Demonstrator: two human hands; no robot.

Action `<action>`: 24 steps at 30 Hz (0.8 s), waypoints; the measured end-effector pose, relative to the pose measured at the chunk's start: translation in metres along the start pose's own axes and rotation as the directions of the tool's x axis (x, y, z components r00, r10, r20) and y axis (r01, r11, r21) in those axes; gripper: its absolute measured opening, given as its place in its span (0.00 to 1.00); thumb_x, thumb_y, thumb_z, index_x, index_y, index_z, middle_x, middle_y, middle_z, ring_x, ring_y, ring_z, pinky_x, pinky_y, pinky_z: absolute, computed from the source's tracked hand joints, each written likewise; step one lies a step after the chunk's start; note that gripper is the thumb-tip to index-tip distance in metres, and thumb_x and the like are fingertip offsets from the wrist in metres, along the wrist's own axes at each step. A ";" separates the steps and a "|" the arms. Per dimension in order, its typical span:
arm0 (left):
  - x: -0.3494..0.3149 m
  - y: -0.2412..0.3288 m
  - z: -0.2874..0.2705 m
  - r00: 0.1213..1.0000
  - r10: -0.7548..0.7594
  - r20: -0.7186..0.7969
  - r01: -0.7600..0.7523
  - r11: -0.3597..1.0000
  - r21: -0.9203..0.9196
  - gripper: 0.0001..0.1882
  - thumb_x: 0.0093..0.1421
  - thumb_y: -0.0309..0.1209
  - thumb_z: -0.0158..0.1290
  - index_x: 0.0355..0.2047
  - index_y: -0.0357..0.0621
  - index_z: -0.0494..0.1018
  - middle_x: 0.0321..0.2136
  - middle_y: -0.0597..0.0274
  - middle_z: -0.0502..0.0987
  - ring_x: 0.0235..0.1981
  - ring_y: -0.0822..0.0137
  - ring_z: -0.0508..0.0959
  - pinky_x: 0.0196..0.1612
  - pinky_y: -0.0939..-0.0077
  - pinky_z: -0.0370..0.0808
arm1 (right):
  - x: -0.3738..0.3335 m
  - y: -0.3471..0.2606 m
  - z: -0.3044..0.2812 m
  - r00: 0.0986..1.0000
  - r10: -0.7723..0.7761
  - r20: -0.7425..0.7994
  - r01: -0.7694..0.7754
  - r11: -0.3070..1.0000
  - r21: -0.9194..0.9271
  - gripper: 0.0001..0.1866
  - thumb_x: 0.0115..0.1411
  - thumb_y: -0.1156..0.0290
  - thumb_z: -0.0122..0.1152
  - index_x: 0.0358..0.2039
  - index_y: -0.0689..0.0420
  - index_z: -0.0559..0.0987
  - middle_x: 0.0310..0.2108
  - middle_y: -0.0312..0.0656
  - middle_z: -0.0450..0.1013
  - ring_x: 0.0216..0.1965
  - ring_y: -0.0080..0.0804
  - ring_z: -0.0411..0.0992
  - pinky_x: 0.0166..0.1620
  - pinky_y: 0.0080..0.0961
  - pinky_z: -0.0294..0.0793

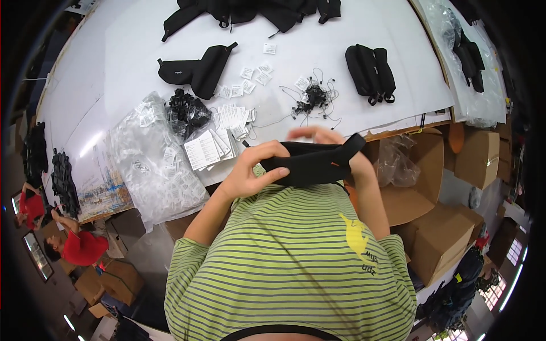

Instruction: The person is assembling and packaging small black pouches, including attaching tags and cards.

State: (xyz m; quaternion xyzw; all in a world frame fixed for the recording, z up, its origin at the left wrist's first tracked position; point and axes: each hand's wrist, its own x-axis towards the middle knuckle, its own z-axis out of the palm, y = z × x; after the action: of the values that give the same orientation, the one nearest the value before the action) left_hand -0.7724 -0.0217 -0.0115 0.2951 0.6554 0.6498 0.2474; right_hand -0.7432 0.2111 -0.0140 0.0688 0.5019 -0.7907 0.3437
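Note:
A black fabric pouch (307,166) with a small orange tag and a loop at its right end is held up in front of my striped shirt. My left hand (259,165) is closed on the pouch's left end, thumb on the near side and fingers over the top. Behind the pouch's far edge is my right hand (324,135), its visible fingers stretched out to the left and blurred. The pouch hides the right palm and thumb. Just beyond lie a tangle of black strings (313,99) and a fanned stack of white printed cards (207,149).
Black pouches (371,74) lie on the white table (307,45), with more at its far edge. Small white packets (247,74) are scattered centrally. A clear plastic bag (151,170) covers the near left. Cardboard boxes (438,238) stand at right. People in red (85,248) are at far left.

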 end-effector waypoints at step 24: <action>-0.003 -0.013 -0.026 0.960 -0.279 -0.003 0.270 0.927 0.262 0.12 0.55 0.32 0.54 0.34 0.37 0.68 0.27 0.58 0.69 0.29 0.66 0.70 0.33 0.76 0.67 | 0.000 -0.023 -0.051 0.896 -0.375 -0.239 0.428 0.579 0.694 0.32 0.59 0.48 0.52 0.56 0.58 0.64 0.53 0.38 0.68 0.43 0.27 0.66 0.51 0.36 0.60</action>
State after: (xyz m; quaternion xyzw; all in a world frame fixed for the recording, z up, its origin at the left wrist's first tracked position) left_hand -0.7891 -0.0420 -0.0235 0.2417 0.7652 0.5121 0.3062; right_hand -0.7693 0.2594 -0.0220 0.1108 0.1570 -0.9779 0.0823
